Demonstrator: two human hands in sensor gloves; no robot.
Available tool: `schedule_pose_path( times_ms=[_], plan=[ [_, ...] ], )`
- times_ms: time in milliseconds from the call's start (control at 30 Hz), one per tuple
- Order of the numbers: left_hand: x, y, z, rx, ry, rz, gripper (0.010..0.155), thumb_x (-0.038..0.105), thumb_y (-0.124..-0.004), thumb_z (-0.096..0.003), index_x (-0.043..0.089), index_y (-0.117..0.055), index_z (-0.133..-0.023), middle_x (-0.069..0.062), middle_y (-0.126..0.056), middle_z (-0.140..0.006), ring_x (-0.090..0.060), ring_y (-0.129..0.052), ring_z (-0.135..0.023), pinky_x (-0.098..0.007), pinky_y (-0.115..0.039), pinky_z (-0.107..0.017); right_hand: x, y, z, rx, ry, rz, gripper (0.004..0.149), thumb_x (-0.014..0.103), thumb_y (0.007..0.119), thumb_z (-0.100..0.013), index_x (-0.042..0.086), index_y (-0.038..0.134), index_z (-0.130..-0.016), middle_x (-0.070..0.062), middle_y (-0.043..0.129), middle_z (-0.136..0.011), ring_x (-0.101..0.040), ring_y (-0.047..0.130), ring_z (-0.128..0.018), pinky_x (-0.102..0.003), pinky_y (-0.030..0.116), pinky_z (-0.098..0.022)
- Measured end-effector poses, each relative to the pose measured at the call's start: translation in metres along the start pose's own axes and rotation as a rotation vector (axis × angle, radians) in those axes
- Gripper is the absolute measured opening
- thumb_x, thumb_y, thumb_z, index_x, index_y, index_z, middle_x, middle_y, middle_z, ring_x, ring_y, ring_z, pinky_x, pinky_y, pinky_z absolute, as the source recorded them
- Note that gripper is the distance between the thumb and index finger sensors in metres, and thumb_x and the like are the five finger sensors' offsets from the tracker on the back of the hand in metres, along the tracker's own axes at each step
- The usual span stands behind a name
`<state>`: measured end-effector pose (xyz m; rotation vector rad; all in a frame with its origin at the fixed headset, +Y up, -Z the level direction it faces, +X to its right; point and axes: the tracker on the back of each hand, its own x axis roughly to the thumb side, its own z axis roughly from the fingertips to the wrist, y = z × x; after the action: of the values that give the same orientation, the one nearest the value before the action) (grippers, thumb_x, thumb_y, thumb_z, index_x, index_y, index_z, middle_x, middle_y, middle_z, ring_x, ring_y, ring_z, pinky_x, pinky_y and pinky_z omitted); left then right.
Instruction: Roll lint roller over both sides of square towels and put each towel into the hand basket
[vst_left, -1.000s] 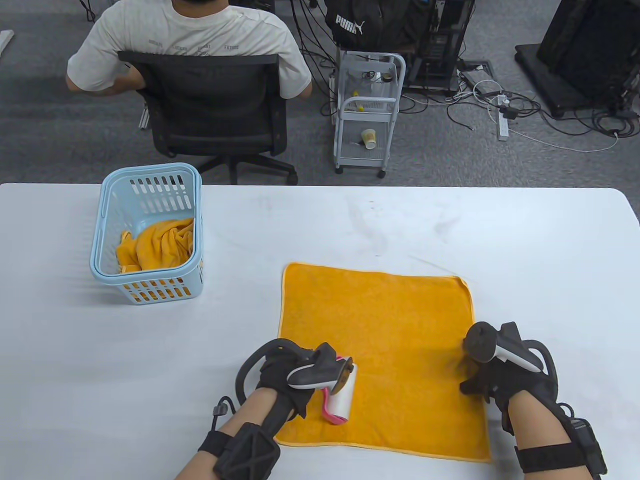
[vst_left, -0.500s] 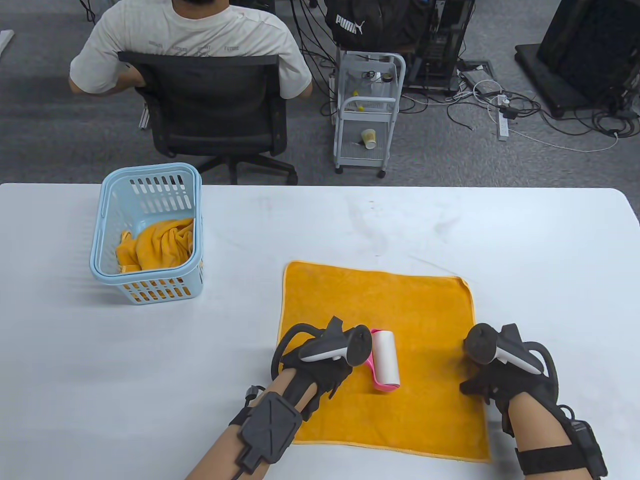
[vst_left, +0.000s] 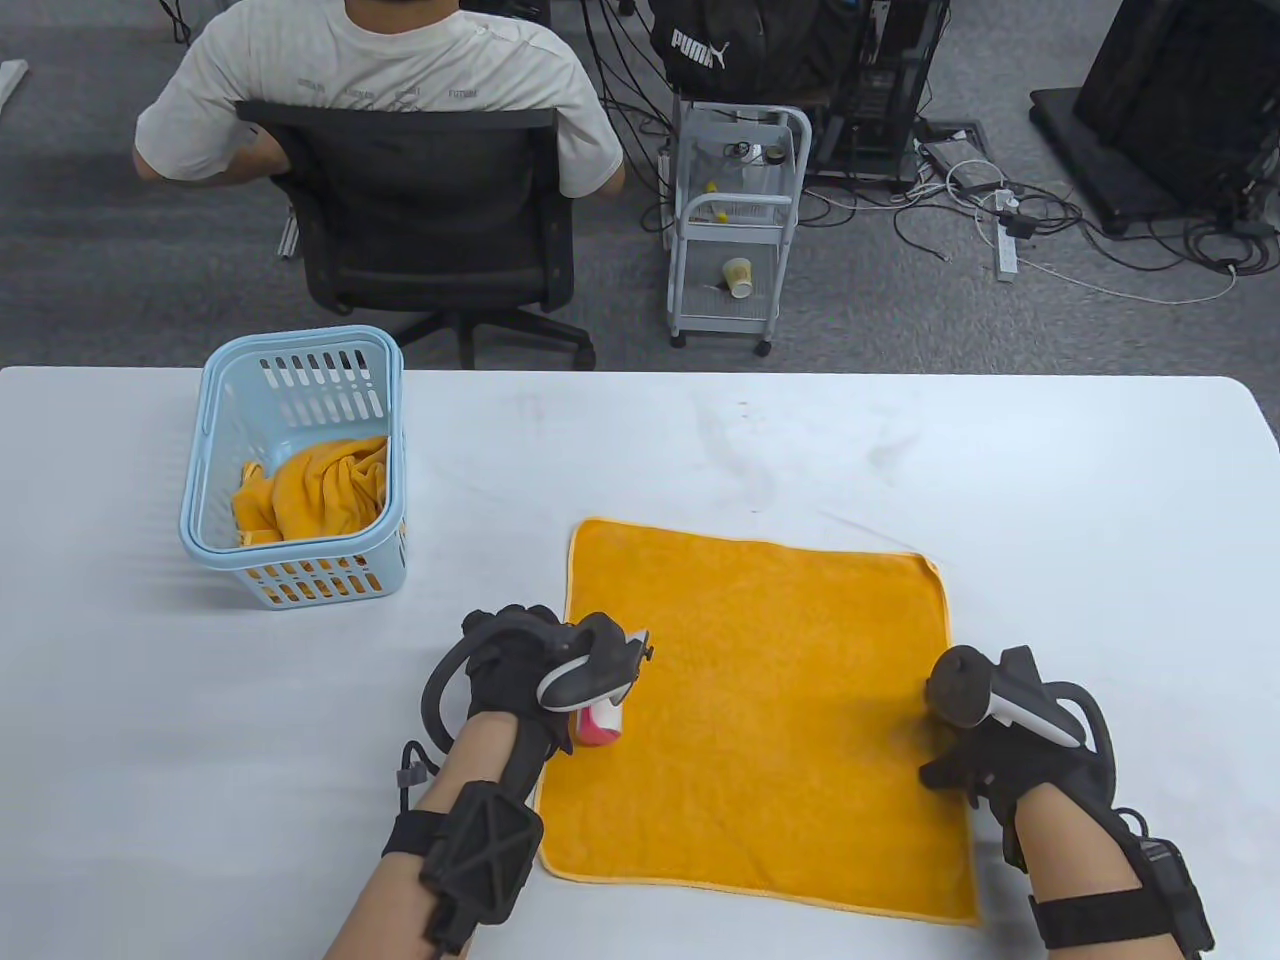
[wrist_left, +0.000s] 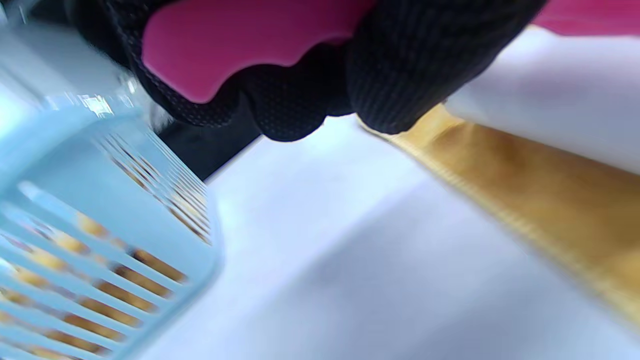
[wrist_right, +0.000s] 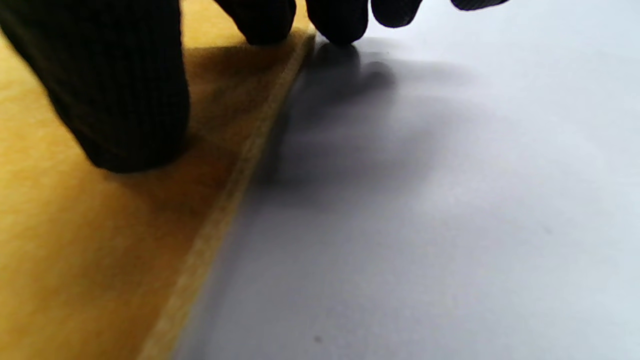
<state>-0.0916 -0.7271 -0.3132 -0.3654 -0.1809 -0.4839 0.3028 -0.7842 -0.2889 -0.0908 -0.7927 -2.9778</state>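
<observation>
At towel's (vst_left: 770, 700) left edge, lint roller (vst_left: 603, 722) now.

Left hand (vst_left: 520, 660) curled in a grip; right hand (vst_left: 985, 760) pressing fingertips down.

Office or lab workspace: grey carpet (vst_left: 120, 250), swivel chair (vst_left: 420, 215) with seated person (vst_left: 380, 70), white cart (vst_left: 730, 230), floor cables (vst_left: 1090, 240), power strip (vst_left: 1006, 255), dark equipment racks (vst_left: 880, 90).

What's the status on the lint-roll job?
Left hand grips lint roller at towel left edge. Right hand fingers press right edge. Basket holds one towel. Nothing obstructing.
</observation>
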Motion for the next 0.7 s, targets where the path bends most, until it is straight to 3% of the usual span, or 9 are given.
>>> schedule_pose_path(
  times_ms=[67,133,300,467,700],
  plan=[
    [0.004,0.003,-0.002,-0.004,-0.098,0.251,0.056,0.036,-0.084,-0.0512,0.037,-0.052,-0.098,0.004,-0.073,-0.096,-0.025,-0.089,-0.079,-0.057,-0.076,-0.067,0.000,0.000,0.000,0.001,0.001,-0.002,0.096,0.054,0.093,-0.042,0.016,0.043,-0.114,-0.023,0.038,-0.117,-0.054,0.033,-0.105,-0.074,0.043,-0.068],
    [0.023,0.010,-0.010,0.015,-0.191,0.373,0.059,0.039,-0.083,-0.0505,0.036,-0.050,-0.099,0.004,-0.072,-0.097,-0.024,-0.089,-0.079,-0.055,-0.076,-0.067,0.000,0.000,0.000,0.001,0.001,-0.004,0.096,0.054,0.093,-0.041,0.016,0.043,-0.114,-0.023,0.038,-0.117,-0.054,0.033,-0.105,-0.074,0.043,-0.068],
    [0.059,0.015,-0.024,0.046,-0.253,0.352,0.059,0.041,-0.080,-0.0509,0.035,-0.048,-0.101,0.004,-0.071,-0.098,-0.024,-0.088,-0.081,-0.053,-0.077,-0.067,0.000,0.000,0.000,0.002,-0.001,-0.007,0.096,0.054,0.093,-0.041,0.016,0.043,-0.114,-0.023,0.038,-0.117,-0.054,0.033,-0.105,-0.074,0.042,-0.068],
    [0.049,0.003,-0.032,0.029,-0.130,0.207,0.053,0.037,-0.080,-0.0516,0.037,-0.053,-0.097,0.004,-0.073,-0.097,-0.026,-0.089,-0.080,-0.055,-0.075,-0.068,-0.001,0.000,0.000,0.002,-0.004,-0.009,0.096,0.054,0.093,-0.042,0.016,0.043,-0.114,-0.023,0.038,-0.117,-0.055,0.033,-0.105,-0.074,0.042,-0.068],
    [-0.004,-0.014,-0.019,-0.010,0.111,-0.061,0.046,0.031,-0.082,-0.0521,0.038,-0.060,-0.092,0.004,-0.076,-0.096,-0.027,-0.091,-0.080,-0.057,-0.074,-0.069,0.000,0.000,0.000,0.002,-0.003,-0.005,0.096,0.054,0.094,-0.041,0.016,0.043,-0.114,-0.024,0.038,-0.116,-0.054,0.033,-0.105,-0.074,0.042,-0.068]
  ],
)
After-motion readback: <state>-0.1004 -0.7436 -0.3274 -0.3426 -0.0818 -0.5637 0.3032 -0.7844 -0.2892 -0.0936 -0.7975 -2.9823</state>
